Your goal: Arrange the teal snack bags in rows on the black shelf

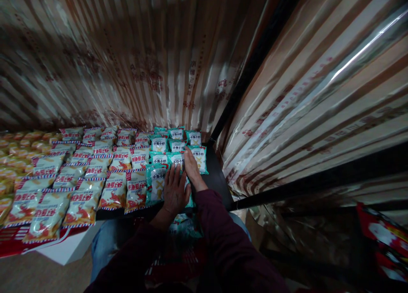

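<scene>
My left hand (175, 188) lies flat with its fingers stretched out on a teal snack bag in the front row, covering much of it. My right hand (192, 167) is extended edge-on, its fingertips touching the teal bags between the middle rows and a teal snack bag (199, 160) at the right. Beside the left hand is another teal snack bag (156, 185) with a white label. More teal bags (158, 143) stand in rows behind. Neither hand is wrapped around a bag.
Red-and-white snack bags (113, 189) fill the shelf to the left, with yellowish packs (15, 155) beyond them. The black shelf (219, 174) ends at a dark post (236, 99) before printed curtains (153, 63). Below my arms, a red basket (178, 263) holds teal bags.
</scene>
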Motion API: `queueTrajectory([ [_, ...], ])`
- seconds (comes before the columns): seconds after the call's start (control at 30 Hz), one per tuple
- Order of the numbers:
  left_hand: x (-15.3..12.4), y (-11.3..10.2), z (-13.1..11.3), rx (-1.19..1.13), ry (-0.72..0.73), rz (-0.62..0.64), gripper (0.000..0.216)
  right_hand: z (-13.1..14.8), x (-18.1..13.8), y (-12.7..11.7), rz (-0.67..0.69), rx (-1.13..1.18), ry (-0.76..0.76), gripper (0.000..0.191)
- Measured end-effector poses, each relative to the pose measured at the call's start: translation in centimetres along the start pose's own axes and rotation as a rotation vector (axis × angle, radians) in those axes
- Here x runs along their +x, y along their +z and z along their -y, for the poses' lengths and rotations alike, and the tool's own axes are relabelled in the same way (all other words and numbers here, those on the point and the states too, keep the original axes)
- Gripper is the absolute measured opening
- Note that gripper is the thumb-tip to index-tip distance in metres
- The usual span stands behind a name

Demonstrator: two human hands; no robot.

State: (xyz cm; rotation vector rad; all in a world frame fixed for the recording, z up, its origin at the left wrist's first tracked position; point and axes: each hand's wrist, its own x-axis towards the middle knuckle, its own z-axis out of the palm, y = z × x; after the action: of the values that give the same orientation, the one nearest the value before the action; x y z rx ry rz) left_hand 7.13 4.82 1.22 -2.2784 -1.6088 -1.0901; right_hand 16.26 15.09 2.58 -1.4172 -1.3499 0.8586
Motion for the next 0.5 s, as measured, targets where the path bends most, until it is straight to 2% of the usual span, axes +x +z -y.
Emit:
queueTrajectory([
  [0.3,0.11,0.31,0.2,0.013,0.028,-0.021,0.044,0.36,0.04,-0.24,0.058,-0.006,-0.029,0.064],
  [0.5,0.27,-0.1,0.34,0.017,0.052,-0.031,0.047,0.39,-0.31,-0.27,0.0,-0.06,-0.059,0.063],
])
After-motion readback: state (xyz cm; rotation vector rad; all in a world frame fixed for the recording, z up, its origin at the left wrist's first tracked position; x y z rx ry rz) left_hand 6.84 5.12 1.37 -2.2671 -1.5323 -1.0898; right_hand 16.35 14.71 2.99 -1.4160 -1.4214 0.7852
